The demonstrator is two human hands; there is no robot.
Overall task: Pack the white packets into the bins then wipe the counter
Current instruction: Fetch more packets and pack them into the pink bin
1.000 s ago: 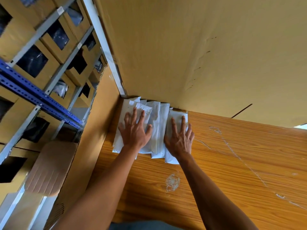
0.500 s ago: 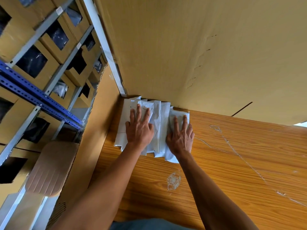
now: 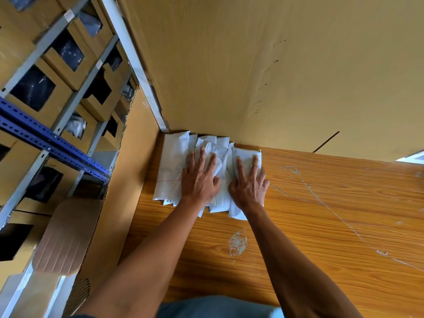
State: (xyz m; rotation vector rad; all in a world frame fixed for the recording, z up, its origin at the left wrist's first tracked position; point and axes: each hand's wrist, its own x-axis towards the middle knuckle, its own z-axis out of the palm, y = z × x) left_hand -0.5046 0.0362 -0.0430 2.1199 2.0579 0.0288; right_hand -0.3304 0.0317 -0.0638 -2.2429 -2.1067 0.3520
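Both hands, the left hand [image 3: 199, 180] and the right hand [image 3: 249, 183], are pressing flat with straight fingers on the overlapping flat white paper packets [image 3: 173, 166], which are lying in the wood-grain counter's [image 3: 321, 214] back corner against the tan cardboard wall [image 3: 229, 65]. Squaring the packets evenly before lifting should be helping.

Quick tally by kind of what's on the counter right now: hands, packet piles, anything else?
Hands: 2, left hand and right hand, both pressing flat on the packets
White packets: 1 overlapping pile in the counter corner; single packets overlap too much to count
Scuffed white patch: 1
Total: 4
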